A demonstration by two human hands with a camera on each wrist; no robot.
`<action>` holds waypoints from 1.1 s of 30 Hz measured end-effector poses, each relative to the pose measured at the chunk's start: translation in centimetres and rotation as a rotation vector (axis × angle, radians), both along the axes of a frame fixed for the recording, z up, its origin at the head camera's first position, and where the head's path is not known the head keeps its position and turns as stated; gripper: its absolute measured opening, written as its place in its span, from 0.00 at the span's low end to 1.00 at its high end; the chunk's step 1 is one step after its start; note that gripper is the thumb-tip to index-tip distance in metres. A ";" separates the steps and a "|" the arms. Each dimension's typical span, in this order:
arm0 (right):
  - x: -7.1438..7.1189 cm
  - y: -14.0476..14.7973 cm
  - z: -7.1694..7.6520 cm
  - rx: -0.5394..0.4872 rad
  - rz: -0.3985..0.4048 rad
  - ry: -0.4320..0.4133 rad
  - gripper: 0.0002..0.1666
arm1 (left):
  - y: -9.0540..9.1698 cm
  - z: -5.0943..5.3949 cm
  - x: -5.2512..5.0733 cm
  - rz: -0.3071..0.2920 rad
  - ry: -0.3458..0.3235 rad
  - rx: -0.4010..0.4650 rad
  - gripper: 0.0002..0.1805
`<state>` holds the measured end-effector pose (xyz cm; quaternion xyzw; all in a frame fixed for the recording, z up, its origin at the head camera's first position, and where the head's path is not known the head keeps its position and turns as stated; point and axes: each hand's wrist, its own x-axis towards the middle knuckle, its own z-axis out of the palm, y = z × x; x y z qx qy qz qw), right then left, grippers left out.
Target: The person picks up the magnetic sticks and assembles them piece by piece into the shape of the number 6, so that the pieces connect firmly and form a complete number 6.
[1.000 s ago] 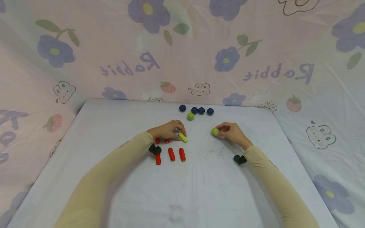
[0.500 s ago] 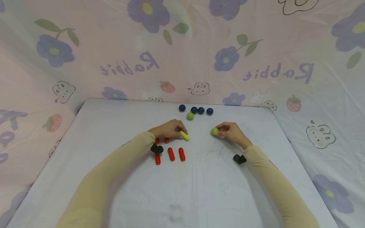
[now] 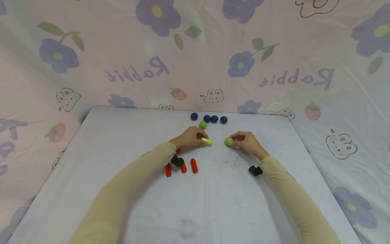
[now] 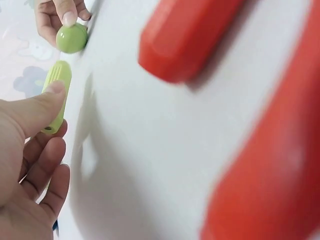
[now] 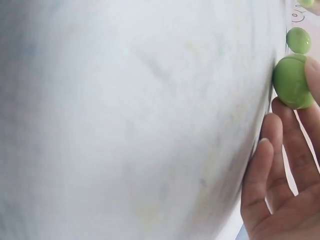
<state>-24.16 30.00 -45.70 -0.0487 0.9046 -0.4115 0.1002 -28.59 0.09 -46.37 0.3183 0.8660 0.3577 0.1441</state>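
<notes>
My left hand point(image 3: 191, 137) pinches a yellow-green stick point(image 3: 207, 141) between thumb and fingers; in the left wrist view the stick point(image 4: 58, 95) is held off the white surface. To the right of it, my right hand point(image 3: 247, 142) pinches a green ball point(image 3: 228, 141), and a gap separates ball and stick. The right wrist view shows that ball point(image 5: 292, 81) between thumb and fingertips, low at the tabletop. Another green ball point(image 3: 202, 125) lies just behind my left hand.
Several dark blue balls point(image 3: 214, 119) line the back of the white table point(image 3: 213, 210). Red sticks point(image 3: 194, 165) lie in front of and below my left hand and wrist, some partly hidden. A patterned curtain point(image 3: 195, 61) stands behind the table.
My left hand has moved right with the yellow-green stick, which has turned closer to level and is nearer the held ball. My right hand has stayed in place on the ball.
</notes>
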 end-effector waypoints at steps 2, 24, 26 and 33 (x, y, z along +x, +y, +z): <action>0.0 0.0 0.0 0.005 0.002 0.001 0.23 | 0.6 0.0 -0.1 0.016 0.011 0.004 0.12; 0.0 -0.1 -0.3 -0.006 -0.009 0.007 0.24 | 5.2 -0.3 0.2 0.078 0.051 0.038 0.13; -0.1 0.0 -0.3 -0.011 -0.006 0.010 0.24 | 5.3 -0.1 0.4 0.085 0.045 0.037 0.13; 0.0 0.0 -0.3 -0.011 -0.002 0.011 0.24 | 5.8 0.4 0.7 0.085 0.030 0.028 0.13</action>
